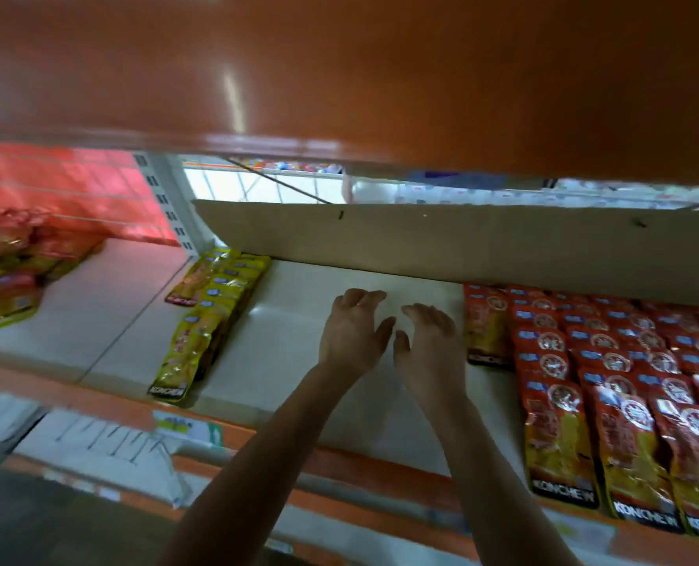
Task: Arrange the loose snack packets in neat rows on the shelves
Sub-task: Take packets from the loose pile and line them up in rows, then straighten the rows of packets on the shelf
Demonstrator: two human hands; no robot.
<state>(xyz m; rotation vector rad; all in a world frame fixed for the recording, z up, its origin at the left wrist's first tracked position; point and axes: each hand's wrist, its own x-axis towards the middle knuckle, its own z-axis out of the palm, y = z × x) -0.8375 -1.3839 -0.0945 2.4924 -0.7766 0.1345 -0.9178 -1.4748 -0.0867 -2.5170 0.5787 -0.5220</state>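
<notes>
Our left hand (349,337) and right hand (431,345) hover side by side over the bare shelf (294,320), fingers loosely bent, holding nothing. Yellow packets (209,320) lie in 1 column at left, red packets (609,381) in overlapping rows at right; the gap between likely awaits filling.

Two bare forearms (258,463), uncovered down to the lower edge, slim wrists, bare left hand (353,337), bare right hand (429,347), outlines slightly blurred

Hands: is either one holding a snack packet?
No; the left hand and right hand are both empty, fingers loosely curled above the shelf.
</notes>
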